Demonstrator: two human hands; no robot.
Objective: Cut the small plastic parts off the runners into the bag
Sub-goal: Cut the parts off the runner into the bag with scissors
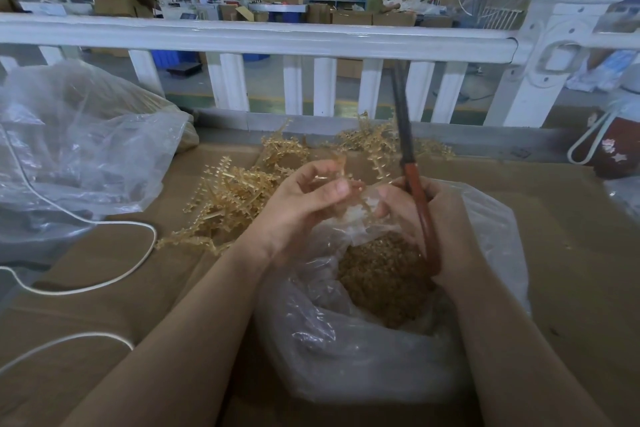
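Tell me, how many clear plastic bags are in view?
2: one bag with cut parts below the hands, one crumpled bag at far left. More may be hidden.

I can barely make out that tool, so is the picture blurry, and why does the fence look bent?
Head view: the scissors in the right hand are smeared by motion blur; the wide-angle lens bows the white railing; glare whitens the bag.

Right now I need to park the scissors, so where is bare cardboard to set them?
Bare cardboard lies right of the open bag, below the dark red jug. More lies near-left, around the white cord. Crowded: the runner pile ahead.
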